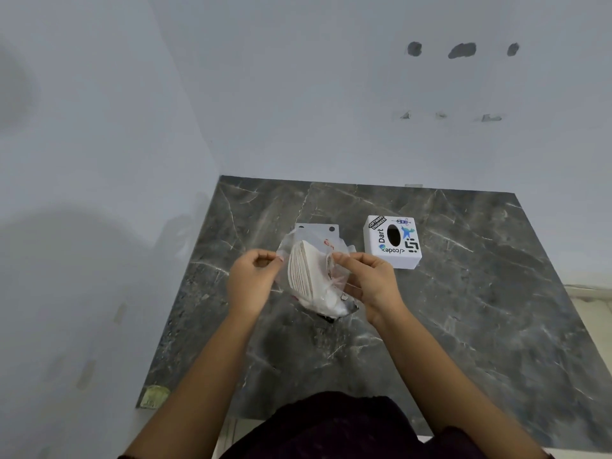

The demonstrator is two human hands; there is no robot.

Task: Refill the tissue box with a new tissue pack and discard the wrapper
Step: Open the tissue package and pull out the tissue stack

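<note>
Both hands work above the middle of the dark marbled worktop (463,309), each pinching one side of a clear plastic wrapper (334,279). Left hand (253,279) has thumb and forefinger closed on the wrapper's edge at 9 o'clock of the pack; right hand (371,279) grips the film at 3 o'clock, fingers curled in on it. Between them the tissue pack (306,276) shows as a white curved stack, its layered edge facing the left hand, with the film spread open around its upper part. The lower end of the pack, at 6 o'clock, is still inside the wrapper, where a dark printed patch shows through the plastic. Whether the pack rests on the worktop or is held just above it cannot be told.

At 12 o'clock of the pack, partly hidden behind it, a flat white plate (316,229) with two dark holes lies on the stone. At 2 o'clock of the hands stands the white tissue box (392,241), covered in stickers, its oval slot on top dark. The box is apart from both hands and from the wrapper. Pale walls meet in a corner at 11 o'clock.
</note>
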